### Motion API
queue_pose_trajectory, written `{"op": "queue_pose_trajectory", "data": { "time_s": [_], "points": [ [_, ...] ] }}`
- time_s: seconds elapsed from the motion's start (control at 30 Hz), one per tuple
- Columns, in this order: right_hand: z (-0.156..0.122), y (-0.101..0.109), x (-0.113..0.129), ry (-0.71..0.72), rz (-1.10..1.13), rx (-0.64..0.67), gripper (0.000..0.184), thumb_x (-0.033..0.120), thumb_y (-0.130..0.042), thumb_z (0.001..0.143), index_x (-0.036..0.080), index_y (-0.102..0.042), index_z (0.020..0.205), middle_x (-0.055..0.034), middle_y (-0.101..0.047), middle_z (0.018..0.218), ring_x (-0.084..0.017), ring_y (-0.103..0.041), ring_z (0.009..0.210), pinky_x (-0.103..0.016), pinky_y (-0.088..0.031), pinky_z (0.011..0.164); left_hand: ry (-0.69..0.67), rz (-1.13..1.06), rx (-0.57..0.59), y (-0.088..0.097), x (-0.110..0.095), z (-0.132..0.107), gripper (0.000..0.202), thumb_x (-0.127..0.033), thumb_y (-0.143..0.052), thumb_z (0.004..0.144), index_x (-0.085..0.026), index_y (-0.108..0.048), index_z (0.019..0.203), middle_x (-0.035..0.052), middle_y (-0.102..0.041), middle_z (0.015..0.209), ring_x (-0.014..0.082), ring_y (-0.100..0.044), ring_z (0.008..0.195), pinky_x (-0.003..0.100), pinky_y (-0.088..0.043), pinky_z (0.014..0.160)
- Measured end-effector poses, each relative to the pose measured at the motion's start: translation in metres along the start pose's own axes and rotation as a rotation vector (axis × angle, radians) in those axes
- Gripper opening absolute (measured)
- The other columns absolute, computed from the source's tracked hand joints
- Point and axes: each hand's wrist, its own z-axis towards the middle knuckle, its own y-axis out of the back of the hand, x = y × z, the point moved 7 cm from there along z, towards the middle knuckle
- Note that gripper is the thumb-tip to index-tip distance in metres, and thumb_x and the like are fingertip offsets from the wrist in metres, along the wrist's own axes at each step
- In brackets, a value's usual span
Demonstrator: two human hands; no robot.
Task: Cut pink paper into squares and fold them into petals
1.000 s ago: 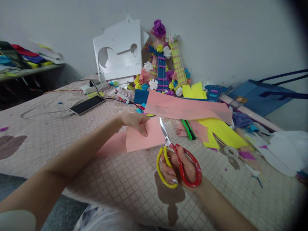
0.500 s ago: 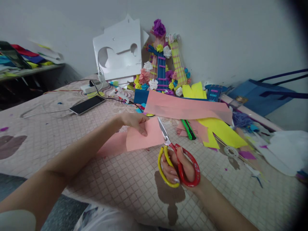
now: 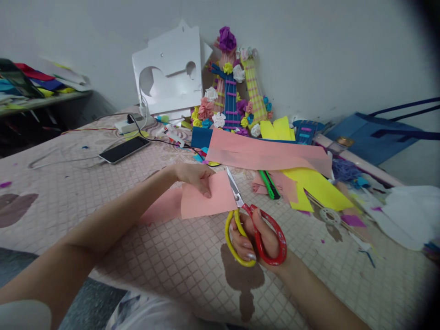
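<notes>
Between the thumb and fingers of my left hand (image 3: 195, 178) is a piece of pink paper (image 3: 220, 197), raised a little off the table. More pink paper (image 3: 161, 206) lies beneath my left wrist. My right hand (image 3: 257, 238) is wrapped through the handles of a pair of scissors (image 3: 237, 195), one handle yellow and the other red. The blades point up and away from me along the right edge of the held paper. Whether the paper sits between the blades I cannot tell.
Beyond my hands lie a long pink sheet (image 3: 268, 151), a green box cutter (image 3: 269, 184) and yellow paper (image 3: 323, 188). At the left are a phone (image 3: 124, 150) and a power strip (image 3: 134, 123) with cables. Decorated paper crafts (image 3: 233, 98) lean on the wall near a blue bag (image 3: 374, 135).
My left hand and the pink paper have shifted very slightly down and to the right against the scissors. The scissors stay almost in place in my right hand.
</notes>
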Motion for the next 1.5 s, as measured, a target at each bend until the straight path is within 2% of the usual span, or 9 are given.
{"op": "queue_pose_trajectory", "data": {
  "time_s": [0.23,0.37,0.43,0.57,0.73,0.87,1.0,1.23,1.5],
  "points": [
    [0.003,0.005,0.003,0.052,-0.049,-0.045,0.052,0.069,-0.045,0.083,0.018,-0.053,0.080,0.0093,-0.036,0.047,-0.004,-0.026,0.032,-0.017,-0.022,0.033,-0.013,-0.016,-0.006,0.003,0.004,0.000,0.039,-0.024,-0.083,0.056,-0.016,-0.070,0.092,0.0072,-0.073,0.095,0.0232,-0.069,0.085,0.032,-0.055,0.076],
    [0.003,0.025,0.012,0.070,-0.270,-0.201,0.053,0.073,-0.043,0.080,0.020,-0.050,0.079,0.0096,-0.035,0.047,-0.005,-0.026,0.032,-0.019,-0.023,0.034,0.006,-0.056,-0.028,0.006,0.008,0.000,0.040,-0.022,-0.083,0.056,-0.015,-0.070,0.093,0.0073,-0.073,0.093,0.0224,-0.069,0.083,0.032,-0.055,0.075],
    [0.000,0.046,0.024,0.088,-0.567,-0.388,0.050,0.072,-0.046,0.078,0.022,-0.048,0.080,0.0083,-0.039,0.050,-0.008,-0.032,0.035,-0.021,-0.026,0.037,-0.005,-0.089,-0.096,0.014,0.009,-0.001,0.044,-0.021,-0.084,0.055,-0.015,-0.069,0.095,0.0068,-0.073,0.090,0.0217,-0.069,0.081,0.031,-0.055,0.073],
    [-0.012,0.075,0.060,0.068,-1.534,-0.850,0.035,0.054,-0.060,0.076,0.022,-0.054,0.088,-0.0021,-0.060,0.068,-0.019,-0.056,0.060,-0.027,-0.034,0.052,-0.023,-0.150,-0.348,0.043,0.018,-0.006,0.038,-0.027,-0.080,0.061,-0.014,-0.067,0.095,0.0078,-0.072,0.090,0.0209,-0.069,0.079,0.032,-0.054,0.072],
    [-0.013,0.086,0.070,-0.038,-2.024,-0.940,0.035,0.043,-0.053,0.084,0.016,-0.057,0.107,-0.0114,-0.067,0.087,-0.027,-0.063,0.074,-0.032,-0.038,0.059,-0.019,-0.172,-0.479,0.057,0.029,-0.006,0.035,-0.030,-0.079,0.063,-0.014,-0.065,0.092,0.0083,-0.071,0.094,0.0196,-0.067,0.080,0.030,-0.053,0.073],
    [-0.014,0.079,0.074,0.183,-1.992,-0.856,0.033,0.045,-0.052,0.086,0.018,-0.061,0.101,-0.0139,-0.064,0.097,-0.030,-0.061,0.087,-0.038,-0.043,0.069,-0.010,-0.102,-0.510,0.055,0.024,-0.006,0.035,-0.034,-0.078,0.064,-0.013,-0.066,0.090,0.0083,-0.071,0.090,0.0188,-0.066,0.076,0.030,-0.052,0.070],
    [-0.005,0.065,0.087,0.458,-1.632,-0.733,0.028,0.045,-0.053,0.086,0.021,-0.063,0.096,-0.0108,-0.062,0.101,-0.025,-0.059,0.091,-0.040,-0.045,0.079,-0.002,-0.036,-0.476,0.048,0.018,-0.004,0.037,-0.035,-0.079,0.063,-0.012,-0.066,0.090,0.0082,-0.071,0.087,0.0179,-0.066,0.073,0.028,-0.051,0.065],
    [0.049,0.055,0.092,0.402,-0.866,-0.504,0.029,0.045,-0.062,0.079,0.019,-0.060,0.092,-0.0021,-0.061,0.083,-0.013,-0.054,0.070,-0.022,-0.039,0.048,-0.092,0.091,-0.375,0.036,0.001,0.015,0.040,-0.033,-0.081,0.059,-0.013,-0.067,0.091,0.0082,-0.071,0.094,0.0208,-0.066,0.083,0.027,-0.052,0.067],
    [0.054,0.071,0.095,0.450,-0.779,-0.571,0.025,0.039,-0.067,0.074,0.018,-0.054,0.074,0.0045,-0.052,0.064,-0.007,-0.043,0.048,-0.019,-0.029,0.039,-0.047,-0.028,-0.274,0.040,0.015,0.013,0.041,-0.041,-0.075,0.068,-0.015,-0.066,0.099,0.0068,-0.071,0.097,0.0164,-0.066,0.081,0.025,-0.051,0.071]
  ]
}}
